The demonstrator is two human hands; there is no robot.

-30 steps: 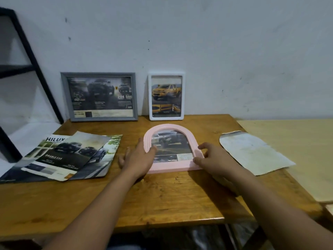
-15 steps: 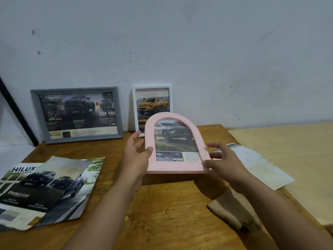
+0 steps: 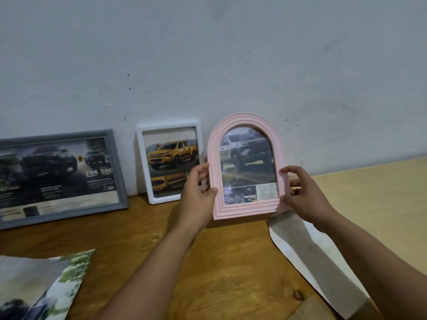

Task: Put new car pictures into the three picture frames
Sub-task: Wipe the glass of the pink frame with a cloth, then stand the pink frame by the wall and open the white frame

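Pink and ridged, the arched plastic picture frame is held upright above the brown wooden surface, just right of the white rectangular picture frame that leans on the wall. The left hand pinches its left rail, thumb in front and fingers behind; the right hand clasps the right rail the same way. It looks light and stiff, but the glossy pane over the car picture seems fragile and easily smudged, so the rails near the base are probably the safest hold. A grey rectangular frame leans further left of the white one.
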